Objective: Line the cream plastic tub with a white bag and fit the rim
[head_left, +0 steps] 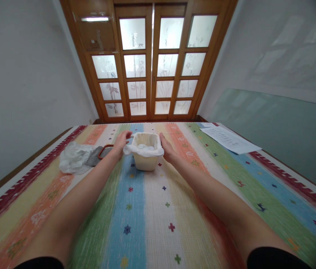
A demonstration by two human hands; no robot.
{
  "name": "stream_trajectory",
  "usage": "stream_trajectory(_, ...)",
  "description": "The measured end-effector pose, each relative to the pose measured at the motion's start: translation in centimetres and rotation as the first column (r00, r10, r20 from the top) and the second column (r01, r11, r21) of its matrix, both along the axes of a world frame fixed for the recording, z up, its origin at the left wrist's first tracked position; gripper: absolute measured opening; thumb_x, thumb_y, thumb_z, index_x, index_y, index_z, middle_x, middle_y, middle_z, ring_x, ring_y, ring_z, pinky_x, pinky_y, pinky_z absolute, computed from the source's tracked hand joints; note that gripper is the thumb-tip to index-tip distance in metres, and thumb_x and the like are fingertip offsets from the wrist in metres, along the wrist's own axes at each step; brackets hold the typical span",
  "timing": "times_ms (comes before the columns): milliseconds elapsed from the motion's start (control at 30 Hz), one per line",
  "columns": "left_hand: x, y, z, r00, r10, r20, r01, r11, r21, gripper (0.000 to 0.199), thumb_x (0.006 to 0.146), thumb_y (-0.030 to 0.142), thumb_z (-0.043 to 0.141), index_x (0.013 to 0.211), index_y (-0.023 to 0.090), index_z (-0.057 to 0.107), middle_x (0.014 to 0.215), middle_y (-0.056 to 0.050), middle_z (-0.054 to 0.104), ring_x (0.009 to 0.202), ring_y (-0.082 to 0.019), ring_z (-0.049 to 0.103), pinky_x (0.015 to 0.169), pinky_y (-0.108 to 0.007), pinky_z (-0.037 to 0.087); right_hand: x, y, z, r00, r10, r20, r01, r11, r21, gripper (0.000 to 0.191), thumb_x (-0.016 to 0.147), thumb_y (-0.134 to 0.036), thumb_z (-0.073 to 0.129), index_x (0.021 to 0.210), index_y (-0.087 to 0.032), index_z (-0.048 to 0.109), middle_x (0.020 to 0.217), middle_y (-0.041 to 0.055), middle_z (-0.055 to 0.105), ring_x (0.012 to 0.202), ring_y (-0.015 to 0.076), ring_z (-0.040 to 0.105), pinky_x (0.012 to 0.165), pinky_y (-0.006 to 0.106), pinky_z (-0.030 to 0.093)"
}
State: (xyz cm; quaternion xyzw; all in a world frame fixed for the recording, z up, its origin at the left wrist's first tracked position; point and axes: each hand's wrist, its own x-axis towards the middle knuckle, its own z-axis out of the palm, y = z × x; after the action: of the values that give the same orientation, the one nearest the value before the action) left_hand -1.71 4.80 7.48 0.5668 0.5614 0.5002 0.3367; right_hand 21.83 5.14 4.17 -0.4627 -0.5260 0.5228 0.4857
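A small cream-coloured bin point(145, 163) stands upright on the striped tablecloth point(158, 209), with a white plastic bag point(144, 152) lining it and folded over its rim. To the bin's left is my left hand point(122, 143), its fingers apart and curved toward the rim, with a small gap to the bin. My right hand point(167, 147) is at the bin's right side, its fingers extended along the rim and against or very near the liner. Neither hand is closed round anything.
At the left lie a crumpled white plastic bag point(75, 157), a grey cloth item point(93, 157) and a red-brown rimmed object point(105, 150). Printed papers point(229, 139) lie at the back right. Beyond the table stand wooden doors with glass panes point(165, 65).
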Motion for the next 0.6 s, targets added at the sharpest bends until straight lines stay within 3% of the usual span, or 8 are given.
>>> stream_trajectory(67, -0.6, -1.9, 0.0, 0.99, 0.127, 0.055, -0.132, 0.986, 0.102, 0.041, 0.101, 0.044, 0.039, 0.111, 0.019, 0.07, 0.127, -0.011, 0.07, 0.12, -0.026, 0.064, 0.097, -0.039, 0.054, 0.4, -0.2, -0.4, 1.0, -0.001, 0.02, 0.001, 1.0, -0.001, 0.079, 0.091, -0.086, 0.029, 0.112, -0.019, 0.066, 0.103, 0.0101, 0.075, 0.095, 0.0237, 0.07, 0.079, 0.032, 0.056)
stream_trajectory(100, -0.7, -3.1, 0.1, 0.99, 0.14, 0.029, -0.143, 0.974, 0.179, 0.039, 0.1, 0.044, 0.041, 0.111, 0.02, 0.069, 0.126, -0.01, 0.07, 0.122, -0.026, 0.063, 0.101, -0.04, 0.052, 0.6, -0.3, -0.6, 1.0, -0.003, 0.022, 0.003, 1.0, 0.004, 0.081, 0.089, -0.088, 0.029, 0.111, -0.02, 0.066, 0.103, 0.0098, 0.075, 0.094, 0.0237, 0.07, 0.078, 0.031, 0.056)
stream_trajectory(200, -0.3, -7.0, 0.2, 0.979, 0.092, -0.181, -0.013, 0.918, 0.397, 0.036, 0.099, 0.042, 0.049, 0.124, 0.023, 0.066, 0.134, -0.008, 0.065, 0.132, -0.026, 0.056, 0.116, -0.043, 0.041, 0.9, -0.6, -1.2, 1.0, -0.012, 0.012, 0.012, 0.999, 0.041, 0.08, 0.085, -0.09, 0.034, 0.107, -0.02, 0.065, 0.103, 0.0089, 0.073, 0.095, 0.0232, 0.068, 0.078, 0.031, 0.055)
stream_trajectory(300, 0.9, -9.5, -0.5, 0.95, 0.052, -0.307, 0.094, 0.892, 0.441, 0.042, 0.1, 0.043, 0.052, 0.136, 0.024, 0.059, 0.148, -0.01, 0.055, 0.142, -0.028, 0.047, 0.123, -0.046, 0.034, 0.9, -1.2, -1.6, 1.0, -0.001, -0.016, 0.002, 0.998, 0.061, 0.073, 0.085, -0.087, 0.039, 0.101, -0.02, 0.064, 0.102, 0.0085, 0.071, 0.092, 0.0222, 0.065, 0.079, 0.031, 0.054)
stream_trajectory(433, 2.4, -9.8, -2.8, 0.981, 0.019, -0.192, 0.054, 0.927, 0.372, 0.049, 0.107, 0.05, 0.036, 0.146, 0.024, 0.05, 0.153, -0.011, 0.051, 0.147, -0.025, 0.044, 0.126, -0.044, 0.029, 0.7, -3.0, -1.4, 0.996, -0.079, 0.035, 0.074, 0.989, 0.131, 0.07, 0.086, -0.085, 0.037, 0.102, -0.02, 0.061, 0.105, 0.0088, 0.069, 0.095, 0.022, 0.063, 0.082, 0.032, 0.053)
stream_trajectory(600, 3.7, -6.9, -4.2, 0.999, 0.027, 0.033, -0.036, 0.955, 0.293, 0.056, 0.109, 0.057, 0.021, 0.137, 0.021, 0.054, 0.139, -0.011, 0.062, 0.131, -0.025, 0.058, 0.113, -0.041, 0.046, 0.4, -6.9, -1.7, 0.964, -0.224, 0.143, 0.175, 0.941, 0.29, 0.054, 0.097, -0.072, 0.029, 0.105, -0.024, 0.053, 0.111, 0.0089, 0.065, 0.105, 0.0223, 0.06, 0.095, 0.034, 0.051)
